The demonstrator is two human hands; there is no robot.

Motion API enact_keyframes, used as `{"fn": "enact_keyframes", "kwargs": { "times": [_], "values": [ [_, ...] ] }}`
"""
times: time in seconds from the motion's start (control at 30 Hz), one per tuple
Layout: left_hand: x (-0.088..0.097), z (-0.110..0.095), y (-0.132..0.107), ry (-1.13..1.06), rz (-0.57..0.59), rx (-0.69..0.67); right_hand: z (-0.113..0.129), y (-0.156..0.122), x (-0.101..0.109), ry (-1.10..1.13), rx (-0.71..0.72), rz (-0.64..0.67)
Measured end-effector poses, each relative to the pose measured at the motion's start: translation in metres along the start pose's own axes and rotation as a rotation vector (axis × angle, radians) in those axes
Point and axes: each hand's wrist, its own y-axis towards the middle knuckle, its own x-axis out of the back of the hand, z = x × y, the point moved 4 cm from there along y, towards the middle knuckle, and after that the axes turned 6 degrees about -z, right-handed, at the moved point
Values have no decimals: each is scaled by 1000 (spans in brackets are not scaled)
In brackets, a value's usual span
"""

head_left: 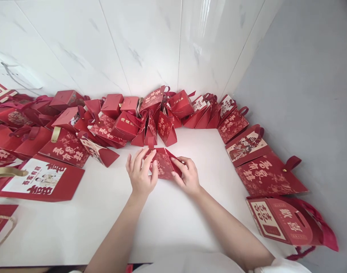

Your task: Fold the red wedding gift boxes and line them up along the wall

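Note:
A small red gift box (164,163) with gold lettering lies on the white tabletop (168,220) in front of me. My left hand (141,174) rests on its left side, fingers stretched over the box and thumb pressed against its edge. My right hand (187,175) grips the right side, fingers curled onto the red flap. The box's flaps stand partly open between both hands.
Many red gift boxes and bags ring the table: a heap (128,117) along the back wall, flat bags (41,180) at the left, larger bags (268,174) and a box (281,222) at the right. White tiled wall behind, grey wall on the right.

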Motion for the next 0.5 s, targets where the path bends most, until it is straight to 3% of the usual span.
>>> {"fn": "enact_keyframes", "kwargs": {
  "times": [0.5],
  "values": [
    [-2, -2, -3, 53, 51, 64, 2, 0, -3, 18, 19, 34]
  ]
}}
